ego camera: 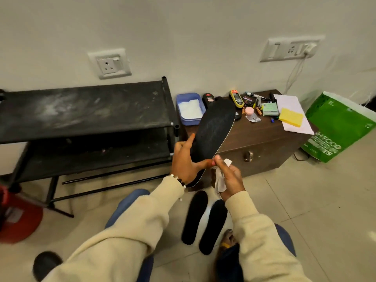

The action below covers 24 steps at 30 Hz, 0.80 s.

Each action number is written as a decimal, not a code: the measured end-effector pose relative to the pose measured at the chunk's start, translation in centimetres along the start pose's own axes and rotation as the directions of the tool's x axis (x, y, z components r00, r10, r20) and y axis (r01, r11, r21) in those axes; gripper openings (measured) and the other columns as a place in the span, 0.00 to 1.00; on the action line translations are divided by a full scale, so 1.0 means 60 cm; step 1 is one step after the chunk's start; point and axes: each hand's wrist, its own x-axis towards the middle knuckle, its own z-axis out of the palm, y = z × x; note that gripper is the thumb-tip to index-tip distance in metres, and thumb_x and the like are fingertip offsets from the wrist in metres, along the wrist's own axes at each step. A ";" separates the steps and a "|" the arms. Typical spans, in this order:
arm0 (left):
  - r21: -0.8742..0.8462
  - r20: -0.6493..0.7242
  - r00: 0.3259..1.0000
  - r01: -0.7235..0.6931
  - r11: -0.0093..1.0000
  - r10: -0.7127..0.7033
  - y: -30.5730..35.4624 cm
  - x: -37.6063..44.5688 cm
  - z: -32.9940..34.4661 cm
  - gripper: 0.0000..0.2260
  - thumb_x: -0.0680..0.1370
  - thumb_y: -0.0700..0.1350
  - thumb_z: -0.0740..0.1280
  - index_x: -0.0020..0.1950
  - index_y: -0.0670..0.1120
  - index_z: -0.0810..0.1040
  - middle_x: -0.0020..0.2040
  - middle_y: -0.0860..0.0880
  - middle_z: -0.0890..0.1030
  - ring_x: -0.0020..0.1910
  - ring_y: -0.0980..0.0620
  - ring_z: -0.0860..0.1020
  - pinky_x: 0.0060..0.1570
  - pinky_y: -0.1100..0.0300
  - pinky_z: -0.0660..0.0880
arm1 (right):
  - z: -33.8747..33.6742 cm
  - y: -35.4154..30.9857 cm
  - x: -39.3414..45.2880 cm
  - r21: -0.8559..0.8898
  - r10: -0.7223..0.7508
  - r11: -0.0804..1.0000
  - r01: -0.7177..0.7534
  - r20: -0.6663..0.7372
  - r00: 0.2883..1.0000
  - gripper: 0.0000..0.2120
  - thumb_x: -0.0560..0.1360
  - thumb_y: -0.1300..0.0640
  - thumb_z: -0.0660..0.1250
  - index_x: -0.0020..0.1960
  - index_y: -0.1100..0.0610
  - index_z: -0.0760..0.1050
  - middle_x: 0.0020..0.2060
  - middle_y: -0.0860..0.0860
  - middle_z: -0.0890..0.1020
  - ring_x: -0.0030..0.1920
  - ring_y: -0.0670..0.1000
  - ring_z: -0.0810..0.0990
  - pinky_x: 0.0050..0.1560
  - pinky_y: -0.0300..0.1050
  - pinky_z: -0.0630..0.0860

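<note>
Above tiled floor, the left hand [184, 159] grips a black insole [213, 131] near its heel, toe tilted up; the right hand [228, 178] clutches a white wipe [220, 180] just beside it.

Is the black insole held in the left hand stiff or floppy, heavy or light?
Probably fairly stiff: the thin black insole stands nearly straight though the left hand grips only its lower part. Likely light: thumb and fingers suffice to hold it up.
</note>
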 end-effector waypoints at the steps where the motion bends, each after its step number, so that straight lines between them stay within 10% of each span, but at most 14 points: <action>1: -0.032 -0.031 0.999 0.012 0.999 -0.013 0.003 -0.015 -0.022 0.43 0.69 0.51 0.77 0.78 0.48 0.58 0.69 0.44 0.67 0.68 0.48 0.67 0.68 0.57 0.64 | 0.022 -0.001 -0.017 0.005 -0.015 1.000 0.014 0.047 0.999 0.06 0.74 0.57 0.67 0.44 0.61 0.79 0.38 0.54 0.84 0.44 0.53 0.82 0.52 0.45 0.77; 5: -0.309 -0.204 0.971 0.055 0.949 -0.123 -0.012 -0.072 -0.122 0.25 0.77 0.44 0.70 0.73 0.46 0.68 0.65 0.44 0.77 0.64 0.48 0.75 0.66 0.48 0.71 | 0.116 0.007 -0.064 -0.055 0.002 0.998 0.009 0.200 0.980 0.04 0.72 0.62 0.70 0.45 0.63 0.79 0.46 0.63 0.81 0.50 0.59 0.80 0.58 0.55 0.75; 9: -0.628 -0.351 0.852 0.092 0.772 -0.388 -0.046 -0.138 -0.230 0.11 0.80 0.40 0.64 0.61 0.40 0.79 0.55 0.43 0.82 0.56 0.45 0.80 0.60 0.46 0.76 | 0.218 0.024 -0.099 -0.288 0.046 0.956 0.052 0.323 0.945 0.02 0.73 0.63 0.69 0.42 0.60 0.79 0.35 0.52 0.83 0.40 0.49 0.82 0.46 0.41 0.78; 20: -0.878 -0.396 0.523 0.026 0.478 -0.755 -0.273 -0.317 -0.441 0.04 0.79 0.41 0.67 0.49 0.45 0.81 0.43 0.47 0.84 0.41 0.48 0.81 0.41 0.56 0.78 | 0.503 0.229 -0.118 -0.777 0.459 0.569 0.269 0.572 0.680 0.17 0.68 0.50 0.75 0.49 0.61 0.81 0.45 0.56 0.84 0.49 0.58 0.82 0.57 0.56 0.77; 24: -0.914 -0.357 0.440 0.016 0.404 -0.824 -0.364 -0.336 -0.453 0.04 0.79 0.41 0.66 0.50 0.45 0.81 0.47 0.47 0.84 0.45 0.48 0.82 0.44 0.55 0.78 | 0.563 0.293 -0.096 -0.823 0.597 0.418 0.385 0.568 0.566 0.16 0.71 0.51 0.72 0.50 0.64 0.79 0.41 0.55 0.81 0.39 0.50 0.78 0.43 0.43 0.74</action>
